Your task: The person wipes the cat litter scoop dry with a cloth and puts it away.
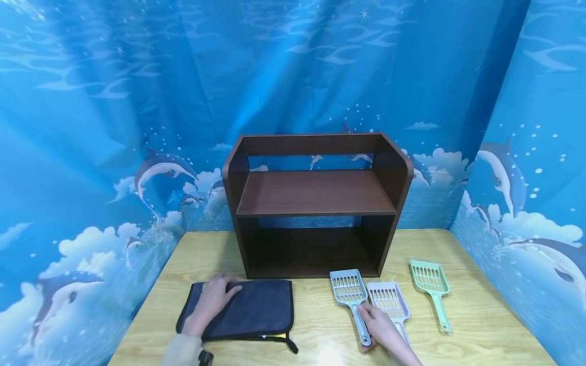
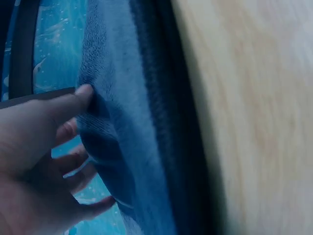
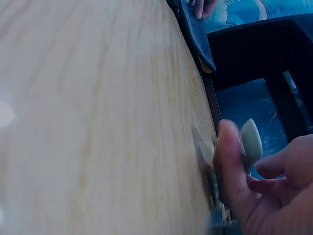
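Observation:
My left hand point(image 1: 212, 300) rests on a dark zippered pouch point(image 1: 263, 312) lying flat at the left front of the table. In the left wrist view, its fingers are spread against the pouch's fuzzy dark fabric point(image 2: 115, 83). My right hand point(image 1: 382, 325) grips the handle of a light blue litter scoop point(image 1: 359, 324), its slotted head pointing toward the shelf. The end of that handle shows between thumb and fingers in the right wrist view. Just right of it lies a pale lilac litter scoop point(image 1: 399, 319), partly covered by my hand. Farther right is a mint green litter scoop point(image 1: 437, 305).
A dark brown two-tier shelf point(image 1: 316, 208) stands behind the pouch and scoops. A black strap point(image 1: 291, 344) and a bit of yellow poke out at the pouch's front right corner. Blue dolphin-print curtains point(image 1: 293, 66) enclose the wooden table point(image 1: 485, 325).

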`<state>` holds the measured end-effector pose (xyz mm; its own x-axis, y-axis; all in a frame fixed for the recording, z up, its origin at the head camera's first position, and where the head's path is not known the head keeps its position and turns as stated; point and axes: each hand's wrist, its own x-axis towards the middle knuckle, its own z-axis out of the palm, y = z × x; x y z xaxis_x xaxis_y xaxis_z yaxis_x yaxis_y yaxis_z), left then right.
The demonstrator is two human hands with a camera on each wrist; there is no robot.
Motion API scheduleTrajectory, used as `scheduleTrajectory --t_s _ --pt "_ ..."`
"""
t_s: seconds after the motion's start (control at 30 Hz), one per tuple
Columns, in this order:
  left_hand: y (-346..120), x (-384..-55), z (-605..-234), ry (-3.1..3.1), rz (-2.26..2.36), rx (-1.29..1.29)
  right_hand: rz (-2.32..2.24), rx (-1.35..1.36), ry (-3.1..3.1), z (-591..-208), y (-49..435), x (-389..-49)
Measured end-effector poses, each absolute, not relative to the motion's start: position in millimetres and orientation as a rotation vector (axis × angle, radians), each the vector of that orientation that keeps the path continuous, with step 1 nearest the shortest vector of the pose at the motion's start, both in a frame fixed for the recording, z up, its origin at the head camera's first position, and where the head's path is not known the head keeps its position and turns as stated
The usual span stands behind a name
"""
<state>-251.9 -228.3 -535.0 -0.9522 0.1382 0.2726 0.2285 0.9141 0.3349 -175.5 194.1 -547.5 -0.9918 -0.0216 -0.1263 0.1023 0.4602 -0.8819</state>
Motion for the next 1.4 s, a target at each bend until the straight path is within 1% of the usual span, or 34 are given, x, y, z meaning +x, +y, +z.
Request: scheduleTrajectory --t_s 0.2,0.4,0.5,0.67,0.9,1.17,1.4 --pt "-231 -244 -527 -2.764 -0.685 -0.32 -1.723 0.046 2.409 -550 195 -177" --pt "-232 -233 -513 -2.647 -0.982 -0.341 -1.832 0.086 2.269 -550 194 -179" --pt "-230 -228 -505 -2.537 -1.106 -0.409 -1.888 0.083 2.193 -551 195 -179" --pt "-221 -221 -493 -2.328 -1.264 -0.526 -1.869 0.051 2.18 -550 197 -179" --pt "-209 -215 -482 -2.095 -1.443 -0.515 -1.892 0.015 2.152 -547 198 -181" --pt "-199 -220 -481 -1.969 -1.317 -0.668 -1.905 0.044 2.179 -544 200 -182" --pt "-190 -222 -469 -1.834 -1.252 -0.76 -1.881 0.096 2.254 -535 197 -181"
